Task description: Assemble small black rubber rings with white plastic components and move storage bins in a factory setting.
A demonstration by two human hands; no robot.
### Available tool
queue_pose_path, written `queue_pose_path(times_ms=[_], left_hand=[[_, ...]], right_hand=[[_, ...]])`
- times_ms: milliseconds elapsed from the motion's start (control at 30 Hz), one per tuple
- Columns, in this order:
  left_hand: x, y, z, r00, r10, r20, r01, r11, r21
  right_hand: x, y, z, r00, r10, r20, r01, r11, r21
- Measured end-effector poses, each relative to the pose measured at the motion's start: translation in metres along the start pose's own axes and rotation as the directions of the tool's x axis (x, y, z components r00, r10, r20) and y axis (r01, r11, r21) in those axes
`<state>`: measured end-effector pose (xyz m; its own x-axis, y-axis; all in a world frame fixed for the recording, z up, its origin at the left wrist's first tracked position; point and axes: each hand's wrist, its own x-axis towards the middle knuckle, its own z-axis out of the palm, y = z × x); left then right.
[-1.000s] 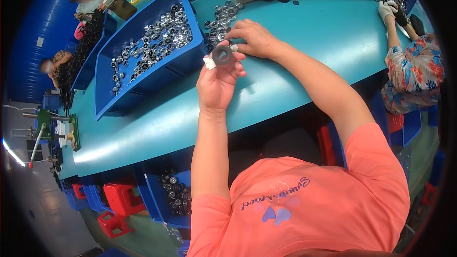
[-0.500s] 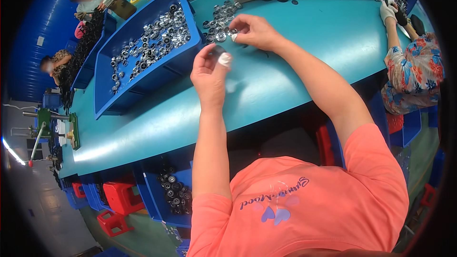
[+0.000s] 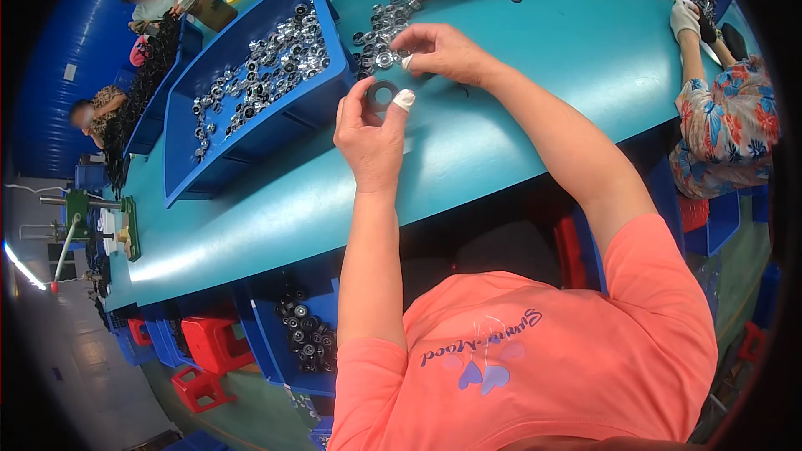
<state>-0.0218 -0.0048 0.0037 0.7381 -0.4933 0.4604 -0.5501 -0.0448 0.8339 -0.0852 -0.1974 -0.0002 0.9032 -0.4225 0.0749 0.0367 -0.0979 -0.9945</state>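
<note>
dark ring (image 3: 373,100), round centre hole, pinched in left grip (image 3: 371,138); right grip (image 3: 447,52): cannot tell.

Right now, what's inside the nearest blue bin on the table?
Small round metallic and black parts lie loose in the blue bin, leaving patches of its bottom bare. Anything beneath the parts, or low behind the near wall, is covered.

Below and right of the green lever press (image 3: 76,207), a bigger red stool (image 3: 210,341) stands near a smaller red stool (image 3: 195,373). A lit tube lamp (image 3: 23,269) shows at the press's lower left; above the press is a co-worker (image 3: 109,103).
</note>
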Motion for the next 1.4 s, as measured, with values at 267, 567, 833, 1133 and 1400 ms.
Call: queue_pose_path(times_ms=[267, 567, 833, 1133, 1400], left_hand=[[-0.002, -0.001, 0.000, 0.999, -0.052, -0.013, 0.052, 0.998, -0.025], [-0.001, -0.007, 0.001, 0.986, -0.158, 0.056, 0.167, 0.960, -0.226], [0.000, 0.001, -0.001, 0.957, -0.255, 0.141, 0.292, 0.834, -0.469], [-0.001, -0.008, 0.003, 0.987, -0.112, 0.119, 0.150, 0.914, -0.377], [0.000, -0.007, 0.001, 0.997, -0.053, 0.062, 0.061, 0.991, -0.122]], right_hand=[[-0.006, -0.007, 0.002, 0.994, 0.019, 0.111, -0.013, 0.998, -0.057], [-0.014, -0.023, 0.004, 0.994, 0.012, 0.108, -0.010, 1.000, -0.020], [-0.015, -0.015, 0.002, 0.982, -0.009, 0.189, 0.011, 1.000, -0.009], [-0.015, -0.019, 0.003, 0.937, 0.009, 0.350, -0.032, 0.998, 0.059], [-0.013, -0.018, 0.004, 0.933, 0.037, 0.359, -0.057, 0.997, 0.045]])
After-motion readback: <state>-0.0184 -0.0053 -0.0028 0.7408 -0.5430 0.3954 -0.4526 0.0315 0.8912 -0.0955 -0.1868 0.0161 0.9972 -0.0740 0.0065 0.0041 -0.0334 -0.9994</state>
